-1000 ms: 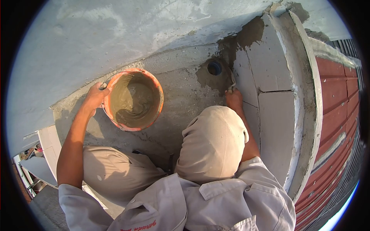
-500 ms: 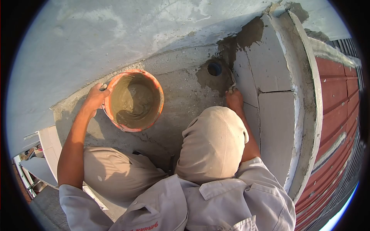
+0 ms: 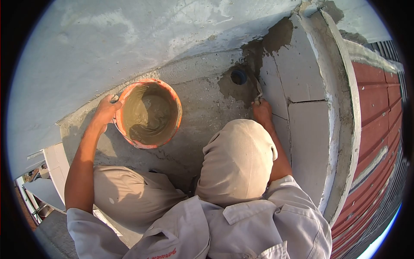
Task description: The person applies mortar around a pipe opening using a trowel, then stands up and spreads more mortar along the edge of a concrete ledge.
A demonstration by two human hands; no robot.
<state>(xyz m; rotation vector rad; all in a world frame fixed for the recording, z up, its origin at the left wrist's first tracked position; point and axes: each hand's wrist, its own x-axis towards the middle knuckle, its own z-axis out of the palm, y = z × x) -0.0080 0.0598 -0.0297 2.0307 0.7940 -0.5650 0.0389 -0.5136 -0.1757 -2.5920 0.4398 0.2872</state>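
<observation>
My left hand clamps the rim of the round orange bucket, which stands on rough concrete with soupy grey-brown mortar inside. My right arm is stretched forward, right hand fisted on a thin trowel, blade against the dark wet patch by the pipe hole.

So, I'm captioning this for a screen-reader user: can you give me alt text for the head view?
A crouching person's right hand holds a small trowel against wet mortar around a round pipe opening, where a concrete floor meets a pale block wall. Their left hand grips the rim of an orange bucket of brownish mix.
</observation>
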